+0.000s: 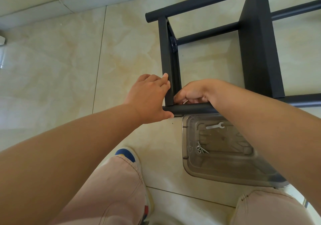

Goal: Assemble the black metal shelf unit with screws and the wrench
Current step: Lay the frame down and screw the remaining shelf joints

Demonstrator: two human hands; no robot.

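The black metal shelf unit [257, 47] lies on its side on the tiled floor. My left hand [149, 98] grips the joint where a flat panel [169, 65] meets the near round tube [191, 108], thumb under the tube end. My right hand [191, 92] curls inside that corner and pinches a silver screw [185, 101] at the joint. A flat silver wrench [214, 125] and a few screws [200, 148] lie in a clear plastic tray [208, 171] just below the tube.
My knees in pale trousers [111, 190] and a white shoe with a blue toe [126, 154] are at the bottom of the view. A wall base [52, 4] runs along the top left. Open floor tiles [60, 65] spread to the left.
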